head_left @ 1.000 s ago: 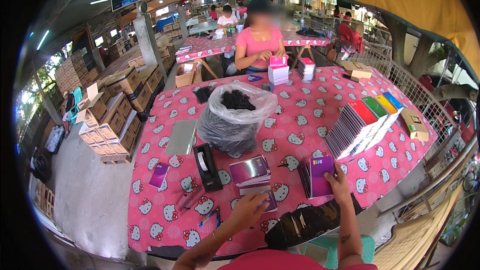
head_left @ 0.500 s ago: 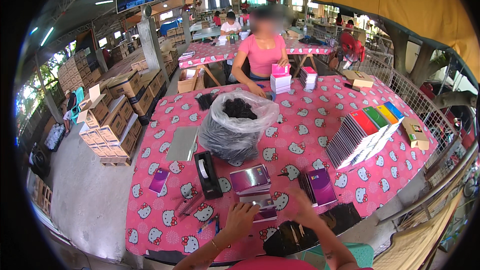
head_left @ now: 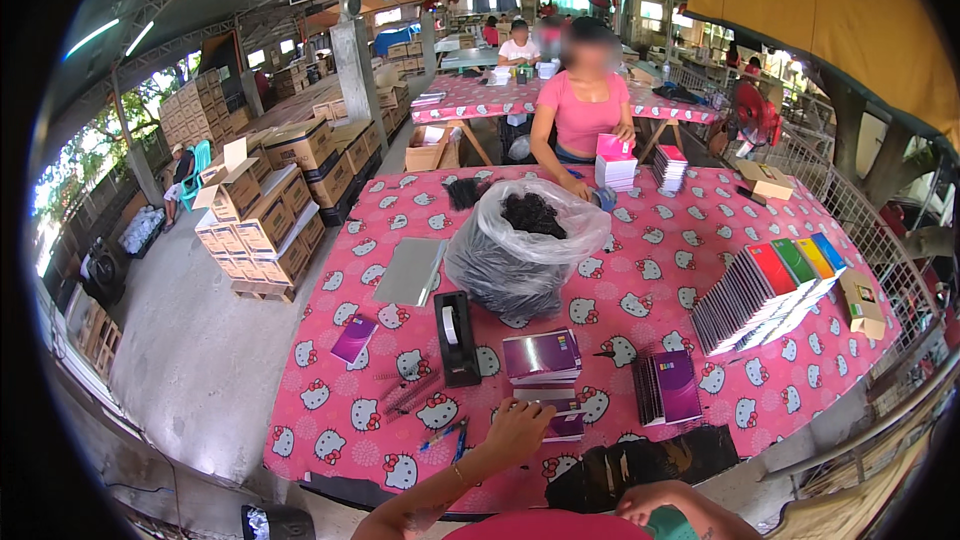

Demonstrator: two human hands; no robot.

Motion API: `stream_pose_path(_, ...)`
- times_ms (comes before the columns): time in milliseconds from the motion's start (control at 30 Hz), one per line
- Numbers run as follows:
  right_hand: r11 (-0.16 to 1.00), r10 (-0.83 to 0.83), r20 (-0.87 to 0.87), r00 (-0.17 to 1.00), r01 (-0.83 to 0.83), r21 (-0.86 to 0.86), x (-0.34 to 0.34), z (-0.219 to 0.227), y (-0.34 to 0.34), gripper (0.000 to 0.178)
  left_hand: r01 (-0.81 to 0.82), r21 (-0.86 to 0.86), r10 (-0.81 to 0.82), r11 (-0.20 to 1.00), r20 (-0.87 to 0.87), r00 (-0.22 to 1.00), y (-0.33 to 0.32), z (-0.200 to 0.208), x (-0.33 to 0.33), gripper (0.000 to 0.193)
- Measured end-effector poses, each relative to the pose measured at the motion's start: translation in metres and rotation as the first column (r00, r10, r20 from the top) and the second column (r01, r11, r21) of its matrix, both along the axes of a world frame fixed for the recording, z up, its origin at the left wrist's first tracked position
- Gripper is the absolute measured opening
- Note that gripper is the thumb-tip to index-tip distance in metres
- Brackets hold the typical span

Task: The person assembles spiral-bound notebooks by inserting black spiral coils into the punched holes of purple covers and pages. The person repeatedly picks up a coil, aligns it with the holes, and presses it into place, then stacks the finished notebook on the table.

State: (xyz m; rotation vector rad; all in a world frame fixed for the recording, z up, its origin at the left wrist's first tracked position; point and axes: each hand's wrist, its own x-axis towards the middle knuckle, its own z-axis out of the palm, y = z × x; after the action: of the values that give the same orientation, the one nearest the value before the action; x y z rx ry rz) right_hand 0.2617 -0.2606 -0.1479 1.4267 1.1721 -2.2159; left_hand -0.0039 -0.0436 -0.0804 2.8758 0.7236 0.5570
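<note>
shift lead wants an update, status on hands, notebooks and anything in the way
Left hand on near purple notebooks. Right hand low by near edge of table, grip unclear. Tape dispenser left of notebooks, seemingly not blocking.

Gap open between middle notebook stack (head_left: 541,354) and right notebooks (head_left: 676,388); plastic bag (head_left: 505,280) blocks beyond the stack, tape dispenser (head_left: 460,355) its left.

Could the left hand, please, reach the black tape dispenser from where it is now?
Probably yes: the black tape dispenser stands close, ahead and slightly left of the left hand, and only pink tablecloth shows between them.
</note>
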Motion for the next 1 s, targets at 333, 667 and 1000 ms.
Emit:
stream_pose_path(333, -0.154, -0.528, -0.526, 0.666, 0.534, 0.831, -0.079, 0.032, 0.123, 0.035, -0.045, 0.072, 0.041, 0.996, 0.047, 0.998, -0.005, 0.015, -0.003, 0.023)
stream_pose_path(667, -0.108, -0.578, -0.549, 0.604, 0.611, 0.784, -0.088, 0.040, 0.136, 0.028, -0.123, -0.025, 0.122, 0.992, -0.025, 0.992, -0.005, 0.003, -0.007, 0.022)
stream_pose_path(1000, 0.097, -0.554, -0.598, 0.578, 0.759, 0.644, -0.079, 0.016, 0.144, 0.027, -0.336, 0.097, 0.336, 0.937, 0.018, 0.942, -0.021, 0.025, -0.001, 0.055)
